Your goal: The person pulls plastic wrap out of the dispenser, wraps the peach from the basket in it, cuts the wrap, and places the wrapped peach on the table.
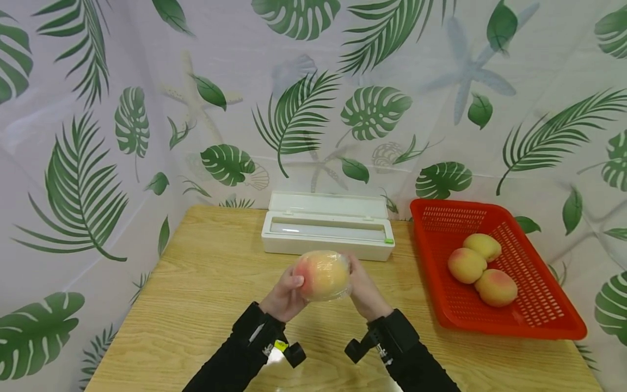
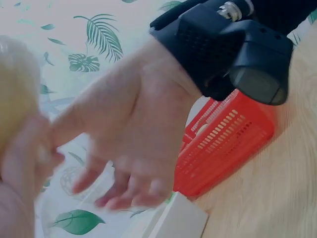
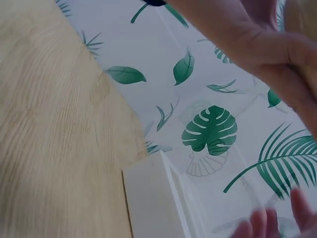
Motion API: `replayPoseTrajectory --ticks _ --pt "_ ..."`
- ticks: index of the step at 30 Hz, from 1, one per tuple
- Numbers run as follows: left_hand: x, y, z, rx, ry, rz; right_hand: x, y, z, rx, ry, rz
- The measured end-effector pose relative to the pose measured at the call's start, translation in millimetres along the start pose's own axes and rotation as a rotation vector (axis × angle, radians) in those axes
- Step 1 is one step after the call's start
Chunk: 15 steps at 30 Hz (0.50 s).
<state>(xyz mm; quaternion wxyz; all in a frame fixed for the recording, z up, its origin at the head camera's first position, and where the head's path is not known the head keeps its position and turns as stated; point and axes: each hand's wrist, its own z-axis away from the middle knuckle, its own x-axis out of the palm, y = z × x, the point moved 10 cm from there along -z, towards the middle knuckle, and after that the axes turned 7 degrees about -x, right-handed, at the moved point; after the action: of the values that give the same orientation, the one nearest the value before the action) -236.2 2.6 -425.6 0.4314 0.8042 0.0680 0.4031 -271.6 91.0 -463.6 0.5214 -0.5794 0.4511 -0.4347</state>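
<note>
A peach (image 1: 324, 275) wrapped in clear plastic film is held up over the table in the head view. My left hand (image 1: 286, 296) grips its left side, the thumb lying on the front. On the other side, my right hand (image 1: 364, 288) pinches the film at the peach's right edge; its fingertips are partly hidden there. In the left wrist view, the right hand (image 2: 133, 119) has its thumb at the fruit and its other fingers loosely bent. Behind the peach stands a white cling film box (image 1: 325, 250) with its lid raised and a film roll inside.
A red plastic basket (image 1: 509, 329) with three unwrapped peaches (image 1: 467, 265) stands at the right of the wooden table (image 1: 196, 305). A leaf-patterned cloth (image 1: 313, 109) hangs behind the table and along its left side.
</note>
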Motion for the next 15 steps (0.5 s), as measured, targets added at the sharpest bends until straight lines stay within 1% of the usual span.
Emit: replayPoseTrajectory --ticks 2,3,4,6,7,9,10,12,14,15 --pt "-10.1 -2.7 -0.2 -0.034 0.116 -0.044 -6.7 -1.1 0.2 -0.012 0.065 0.032" --pt "-16.2 -3.8 0.5 -0.051 0.182 -0.062 -10.7 -3.0 0.7 -0.03 0.107 0.046" --pt "-22.3 -4.4 1.7 -0.063 0.251 -0.085 -14.7 -6.7 1.8 -0.065 0.152 0.06" --pt "-32.1 -3.3 4.4 -0.073 0.363 -0.128 -18.8 -18.9 5.2 -0.181 0.208 0.096" --pt "-36.4 -1.7 6.3 -0.069 0.411 -0.151 -18.8 -27.2 7.7 -0.258 0.224 0.125" --pt "-43.4 2.5 10.0 -0.053 0.492 -0.196 -14.1 -47.5 15.6 -0.449 0.229 0.238" --pt "-45.3 4.6 10.9 -0.046 0.517 -0.217 -9.3 -57.9 21.0 -0.554 0.222 0.311" --pt "-47.5 7.2 11.8 -0.043 0.548 -0.252 6.0 -75.3 32.7 -0.755 0.182 0.466" --pt "-46.7 7.7 11.0 -0.052 0.55 -0.28 23.8 -85.6 44.5 -0.921 0.137 0.618" --pt "-45.6 7.5 10.0 -0.056 0.545 -0.292 32.2 -88.1 48.9 -0.979 0.114 0.68"
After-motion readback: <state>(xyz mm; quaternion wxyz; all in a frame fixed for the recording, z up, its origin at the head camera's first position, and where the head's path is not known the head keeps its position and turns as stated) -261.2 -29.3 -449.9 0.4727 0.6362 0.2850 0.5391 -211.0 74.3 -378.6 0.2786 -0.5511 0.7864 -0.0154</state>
